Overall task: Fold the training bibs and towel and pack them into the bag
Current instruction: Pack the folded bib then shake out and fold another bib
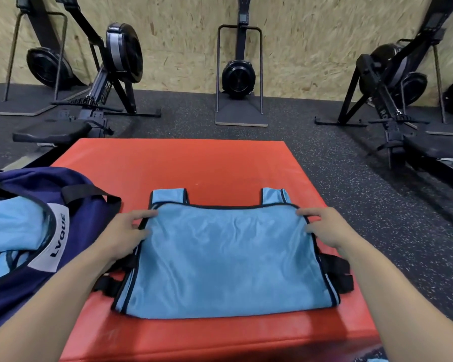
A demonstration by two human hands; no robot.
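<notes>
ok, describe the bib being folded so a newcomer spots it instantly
Find the red mat on the dark gym floor. The bib lies flat at its middle, light blue with dark piping and black side straps, left hand and right hand on its upper corners. The other blue fabric sits inside the navy bag; this one is outside it.

Both hands [123, 231] [324, 226] pinch the blue bib's [225, 259] top corners on the red mat [183, 165].
</notes>
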